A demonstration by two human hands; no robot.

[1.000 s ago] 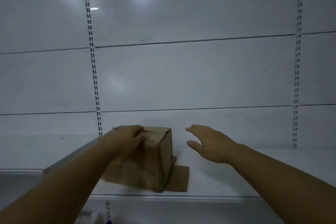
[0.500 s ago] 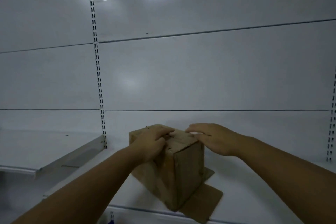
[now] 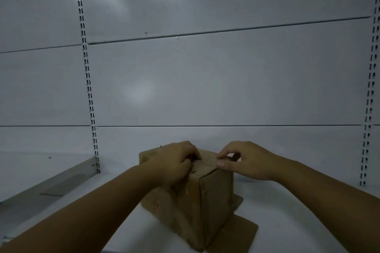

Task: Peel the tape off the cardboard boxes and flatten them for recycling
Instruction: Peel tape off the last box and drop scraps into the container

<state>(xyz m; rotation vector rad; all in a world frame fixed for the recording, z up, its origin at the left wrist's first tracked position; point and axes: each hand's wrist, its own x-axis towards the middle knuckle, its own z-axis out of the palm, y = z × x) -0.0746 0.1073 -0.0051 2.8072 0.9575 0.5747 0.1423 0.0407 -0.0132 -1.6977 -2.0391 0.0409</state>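
1. White back panels [image 3: 205,80] are seen in dim light behind a white shelf [image 3: 298,207]. Every place below is given relative to the cardboard box [image 3: 216,197]. It stands on that shelf in the lower middle of the view, with one vertical corner turned toward the camera.
2. Well to the left of the box, a slotted upright [image 3: 88,92] is fixed against the panels and runs down to shelf level.
3. Down and left of the box, a grey metal shelf edge [image 3: 49,185] is seen slanting away from the foot of that upright.
4. On the top left of the box, the left hand [image 3: 174,163] is laid, with its forearm reaching in from the lower left corner. Its fingers are curled down over the top face, and the box is gripped by them.
5. On the top right edge of the box, the right hand [image 3: 248,160] is placed. That edge is pinched between thumb and forefinger, and the other fingers are held loosely bent behind them. Whether anything more than cardboard is caught in the pinch cannot be told.
6. At the base of the box on its right side, a flat cardboard flap [image 3: 238,234] is spread on the shelf, touching the bottom edge.
7. Well to the right of the box, a second slotted upright [image 3: 370,98] is seen at the edge of the view.
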